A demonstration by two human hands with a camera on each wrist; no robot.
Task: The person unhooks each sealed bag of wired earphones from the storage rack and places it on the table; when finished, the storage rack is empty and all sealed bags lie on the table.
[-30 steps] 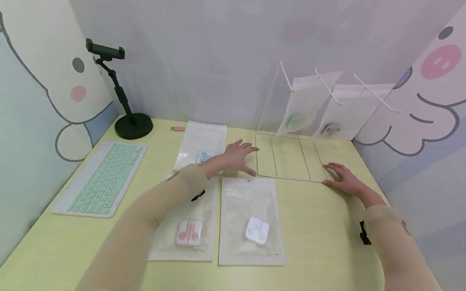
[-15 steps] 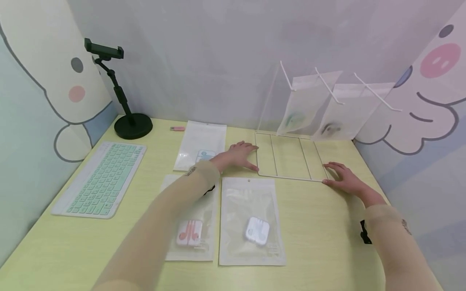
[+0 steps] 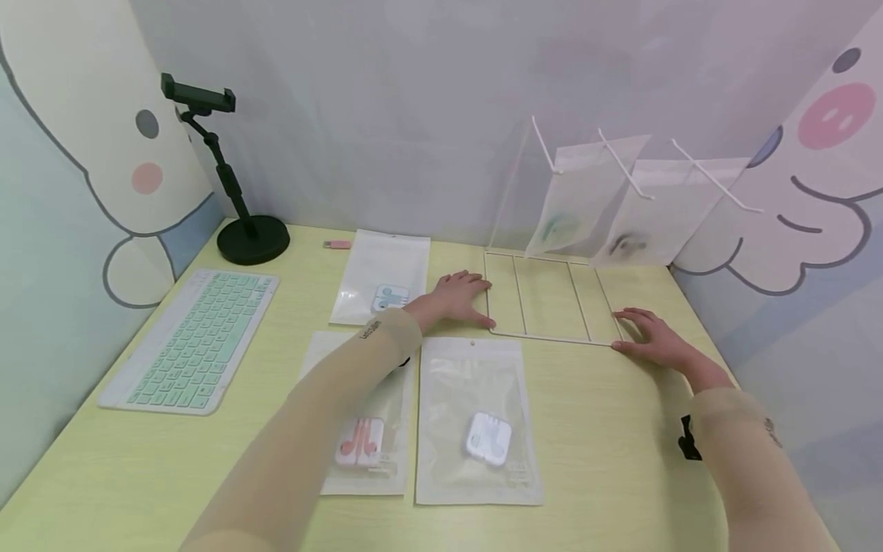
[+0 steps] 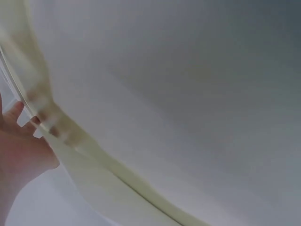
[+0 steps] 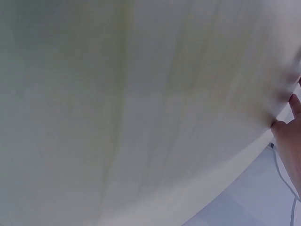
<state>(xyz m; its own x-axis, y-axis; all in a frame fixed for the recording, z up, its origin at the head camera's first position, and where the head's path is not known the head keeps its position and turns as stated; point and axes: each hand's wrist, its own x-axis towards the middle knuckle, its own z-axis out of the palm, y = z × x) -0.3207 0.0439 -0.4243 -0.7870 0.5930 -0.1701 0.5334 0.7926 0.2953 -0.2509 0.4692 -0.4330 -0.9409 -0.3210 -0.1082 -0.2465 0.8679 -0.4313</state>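
Note:
A white wire display rack [image 3: 545,338] stands at the back right, its base flat on the table. My left hand [image 3: 455,297] has its fingers spread at the base's left side, with the thumb at the front left corner. At the base's right side, the fingertips and thumb of my right hand [image 3: 651,339] touch the wire near the front corner. Two white pouches, one with a green item [image 3: 560,228] and one with a dark item [image 3: 628,244], hang from the rack's prongs. Both wrist views show mostly table surface, with the left hand [image 4: 23,150] and right hand [image 5: 289,136] at the edges.
Flat pouches hold earphone cases: pink [image 3: 360,441], white [image 3: 488,438] and blue [image 3: 390,297], the first partly under my left sleeve. A mint keyboard [image 3: 189,337], black phone stand [image 3: 253,239] and pink USB stick [image 3: 337,244] are at the left. A wall runs behind.
My left hand has shifted slightly right and down along the rack's left side, its thumb now at the front corner. The right hand and the rack show almost no movement.

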